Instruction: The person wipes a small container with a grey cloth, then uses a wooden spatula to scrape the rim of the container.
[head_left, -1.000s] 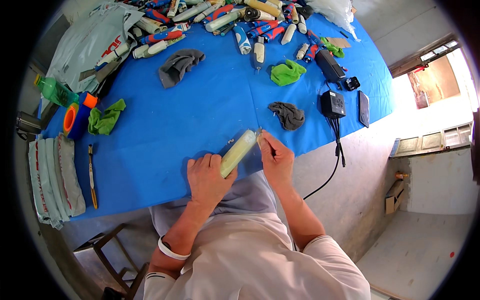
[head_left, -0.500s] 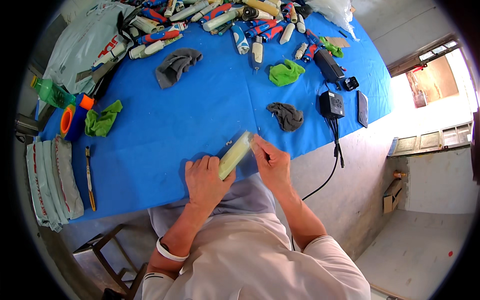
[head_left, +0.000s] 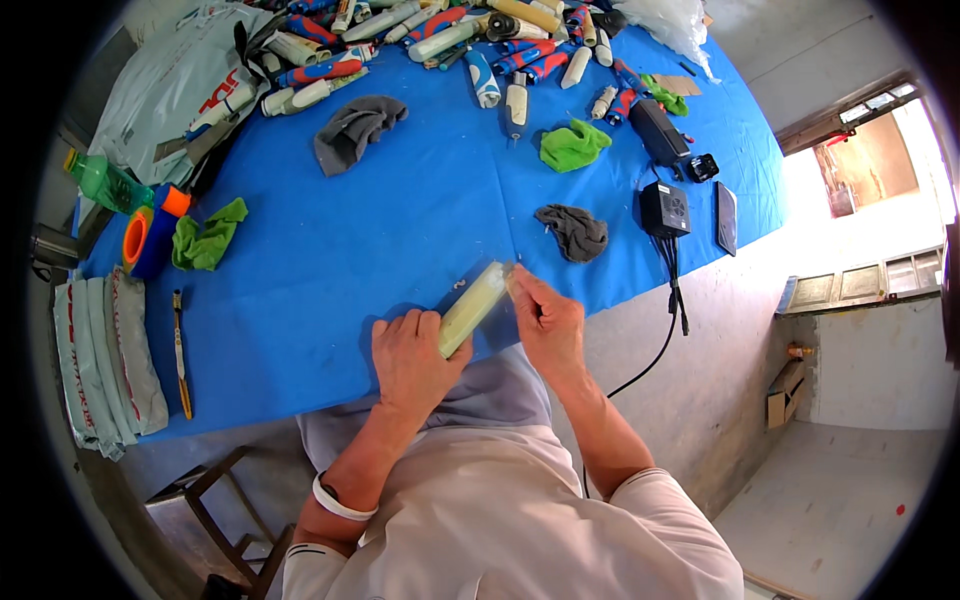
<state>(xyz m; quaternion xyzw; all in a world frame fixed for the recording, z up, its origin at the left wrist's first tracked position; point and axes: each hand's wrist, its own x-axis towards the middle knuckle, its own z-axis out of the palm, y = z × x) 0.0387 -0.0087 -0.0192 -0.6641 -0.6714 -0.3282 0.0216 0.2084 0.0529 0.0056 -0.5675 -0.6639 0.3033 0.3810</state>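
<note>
A pale yellow tube (head_left: 470, 310) with a whitish upper end lies slanted in my left hand (head_left: 410, 365), whose fingers are closed round its lower part, just over the blue-covered table's near edge. My right hand (head_left: 545, 325) pinches at the upper end, its fingertips on or beside a small translucent bit too tiny to name. Small white scraps (head_left: 459, 285) lie on the cloth beside the tube. A dark grey rag (head_left: 570, 232) lies ahead of my right hand.
Blue table cover (head_left: 280, 300) holds piled tubes (head_left: 440, 40), white bags (head_left: 170, 100), folded packets (head_left: 105, 365), a brush (head_left: 180, 355), green bottle (head_left: 110, 183), green rags (head_left: 572, 145), grey cloth (head_left: 355, 130), black boxy device (head_left: 664, 208) with hanging cables, phone-like slab (head_left: 727, 215). A stool (head_left: 215, 520) stands lower left.
My right fingertips sit slightly closer to the tube's upper end than a second ago. My left hand keeps its hold. The view has shifted very slightly; otherwise little differs.
</note>
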